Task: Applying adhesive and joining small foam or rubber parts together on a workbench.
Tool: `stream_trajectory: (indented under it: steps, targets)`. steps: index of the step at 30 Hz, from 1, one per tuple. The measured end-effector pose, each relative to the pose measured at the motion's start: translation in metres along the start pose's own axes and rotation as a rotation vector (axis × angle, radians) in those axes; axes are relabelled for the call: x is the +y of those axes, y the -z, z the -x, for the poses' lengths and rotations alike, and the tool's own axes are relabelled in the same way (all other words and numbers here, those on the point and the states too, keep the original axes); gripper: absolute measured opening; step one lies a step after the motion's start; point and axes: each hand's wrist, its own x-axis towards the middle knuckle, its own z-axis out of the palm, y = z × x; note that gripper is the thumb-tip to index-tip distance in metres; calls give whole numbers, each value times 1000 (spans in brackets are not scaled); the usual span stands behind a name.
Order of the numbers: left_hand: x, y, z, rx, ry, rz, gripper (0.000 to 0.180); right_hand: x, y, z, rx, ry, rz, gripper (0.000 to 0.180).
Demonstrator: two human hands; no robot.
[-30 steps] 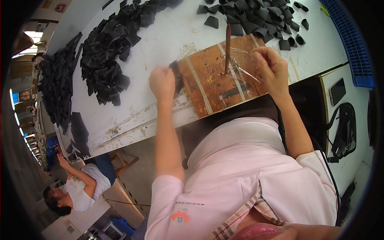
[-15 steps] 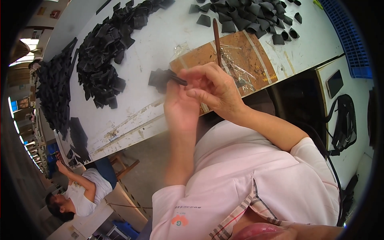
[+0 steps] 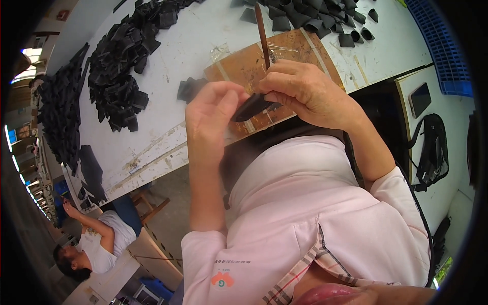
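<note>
A white worktable (image 3: 178, 61) is seen, its front edge scuffed and stained. Below its left part, a wooden stool (image 3: 155, 211) is placed on grey floor (image 3: 179, 198), and farther below, a striped band (image 3: 158, 244) is visible. To the worktable's right, a pale side table (image 3: 441, 104) is set. Beyond its left end, a bright window (image 3: 33, 55) and a receding row of lights (image 3: 16, 162) are seen.

Two hands (image 3: 211, 109) up close, one board (image 3: 239, 63), one rod (image 3: 263, 38), three big black heaps (image 3: 117, 66), and rightward, one phone (image 3: 420, 100), one blue crate (image 3: 442, 56), one mesh bag (image 3: 433, 150)!
</note>
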Motion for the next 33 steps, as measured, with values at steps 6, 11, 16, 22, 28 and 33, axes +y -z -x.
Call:
stream_trajectory:
  steps: [6,11,16,22,28,33]
  targets:
    - [8,-5,3,-137,47,-245,10,3,9,1,-113,9,80,12]
    - [5,-2,4,-160,119,-199,10,2,11,-1,-161,35,152,18]
    - [5,-2,7,-155,146,-266,9,0,10,-5,-239,56,251,20]
    - [1,-1,9,-142,63,-473,8,1,7,-7,-283,34,237,18]
    - [-6,0,11,-108,72,-554,7,0,-3,-7,-289,66,249,15]
    - [-14,-14,12,134,35,-192,4,-15,-23,4,373,-68,34,13]
